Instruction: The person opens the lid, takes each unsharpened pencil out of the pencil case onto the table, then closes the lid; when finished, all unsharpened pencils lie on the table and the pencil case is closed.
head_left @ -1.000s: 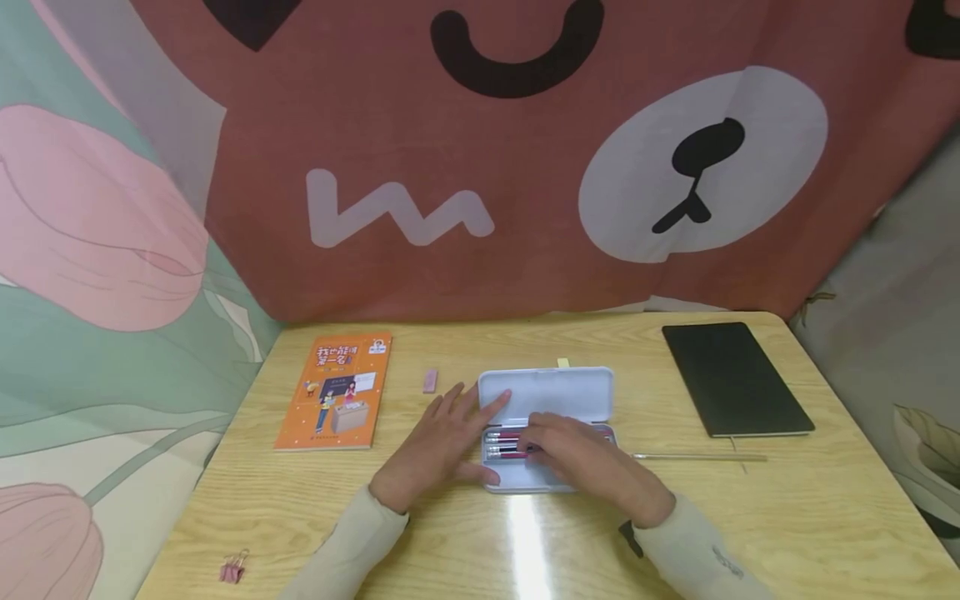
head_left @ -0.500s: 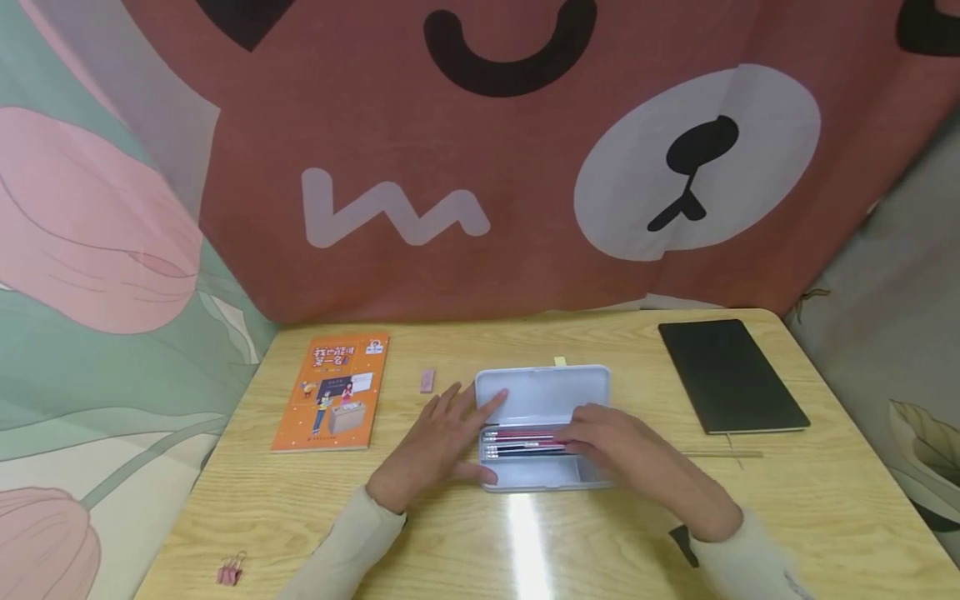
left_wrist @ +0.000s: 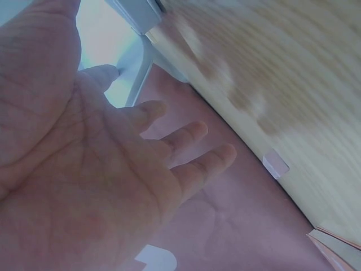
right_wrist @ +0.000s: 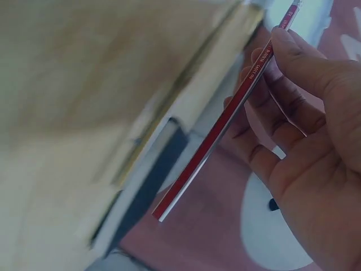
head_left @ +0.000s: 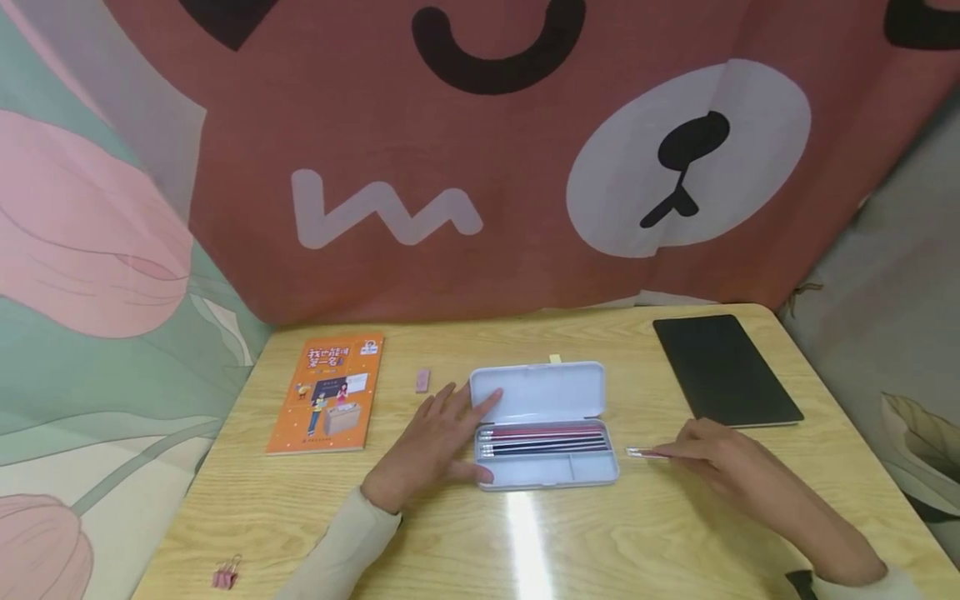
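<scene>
A white pencil case (head_left: 532, 472) lies with its lid up in the head view, several red and dark striped pencils (head_left: 543, 440) in its back compartment. My left hand (head_left: 435, 437) rests at the case's left end, fingers spread, index finger over the lid and thumb by the front rim. The left wrist view shows that palm (left_wrist: 96, 158) holding nothing. To the right of the case, my right hand (head_left: 738, 458) pinches a red pencil (right_wrist: 207, 138) between thumb and fingers near its eraser end, which points toward the case. The far end looks flat and unsharpened.
An orange book (head_left: 326, 392) and a pink eraser (head_left: 423, 381) lie to the left, with a pink binder clip (head_left: 226, 573) nearer. A black notebook (head_left: 723, 367) lies behind my right hand. A blurred gold-coloured stick (right_wrist: 135, 161) shows on the table.
My right hand has moved right, off the pencils in the case, and now holds a red pencil beside it. My left hand stays at the case's left end.
</scene>
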### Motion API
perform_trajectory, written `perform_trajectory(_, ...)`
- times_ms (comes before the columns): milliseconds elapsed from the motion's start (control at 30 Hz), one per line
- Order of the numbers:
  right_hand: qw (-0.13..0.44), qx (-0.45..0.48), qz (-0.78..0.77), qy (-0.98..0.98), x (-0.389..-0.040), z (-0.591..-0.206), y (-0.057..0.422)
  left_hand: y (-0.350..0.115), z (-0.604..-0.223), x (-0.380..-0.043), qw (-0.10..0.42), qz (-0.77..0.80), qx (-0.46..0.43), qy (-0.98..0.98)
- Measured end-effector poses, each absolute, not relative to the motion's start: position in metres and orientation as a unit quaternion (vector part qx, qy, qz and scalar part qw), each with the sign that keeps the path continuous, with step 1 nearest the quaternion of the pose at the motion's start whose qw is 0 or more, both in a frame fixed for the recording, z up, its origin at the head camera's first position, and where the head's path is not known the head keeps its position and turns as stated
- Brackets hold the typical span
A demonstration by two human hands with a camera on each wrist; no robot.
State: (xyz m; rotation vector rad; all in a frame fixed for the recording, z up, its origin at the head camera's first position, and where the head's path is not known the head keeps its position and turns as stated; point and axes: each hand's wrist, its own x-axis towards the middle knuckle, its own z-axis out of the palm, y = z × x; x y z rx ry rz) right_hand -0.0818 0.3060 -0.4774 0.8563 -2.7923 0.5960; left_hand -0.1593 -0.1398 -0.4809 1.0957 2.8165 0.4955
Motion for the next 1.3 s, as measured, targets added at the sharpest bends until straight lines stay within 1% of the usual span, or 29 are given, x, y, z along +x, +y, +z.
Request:
perform_trajectory(167,0.09,0.29,0.195,-0.933,-0.079,-0.492,0.316,-0.141,-0.481,-0.16,0.04,0.161,0.357,0.919)
perform_trajectory(333,0.132,0.316,0.173,-0.924,-0.083,-0.504,0.316,-0.14,-0.481,-0.16,0.04,0.162,0.361,0.918)
perform_trajectory(467,0.145,0.322,0.162,-0.921,-0.084,-0.507,0.315,-0.14,-0.482,-0.16,0.037,0.162,0.363,0.917)
perform_trajectory(633,0.127,0.31,0.155,-0.93,-0.083,-0.504,0.313,-0.14,-0.482,-0.16,0.036,0.162,0.365,0.916)
perform_trajectory(700,0.104,0.295,0.159,-0.936,-0.083,-0.5,0.311,-0.14,-0.482,-0.16,0.036,0.161,0.365,0.916)
perform_trajectory(800,0.092,0.281,0.165,-0.941,-0.084,-0.494,0.307,-0.141,-0.483,-0.16,0.035,0.159,0.365,0.917)
perform_trajectory(867,0.091,0.282,0.165,-0.941,-0.087,-0.489,0.302,-0.141,-0.484,-0.16,0.034,0.156,0.365,0.917)
perform_trajectory(933,0.108,0.294,0.165,-0.935,-0.092,-0.486,0.295,-0.142,-0.485,-0.161,0.034,0.153,0.364,0.918)
perform_trajectory(1167,0.138,0.344,0.168,-0.913,-0.115,-0.476,0.255,-0.142,-0.486,-0.161,0.033,0.148,0.363,0.919)
perform_trajectory(1233,0.132,0.358,0.165,-0.91,-0.122,-0.473,0.24,-0.142,-0.486,-0.161,0.03,0.146,0.365,0.919)
perform_trajectory(1300,0.106,0.363,0.165,-0.911,-0.128,-0.471,0.224,-0.142,-0.486,-0.161,0.027,0.146,0.368,0.918)
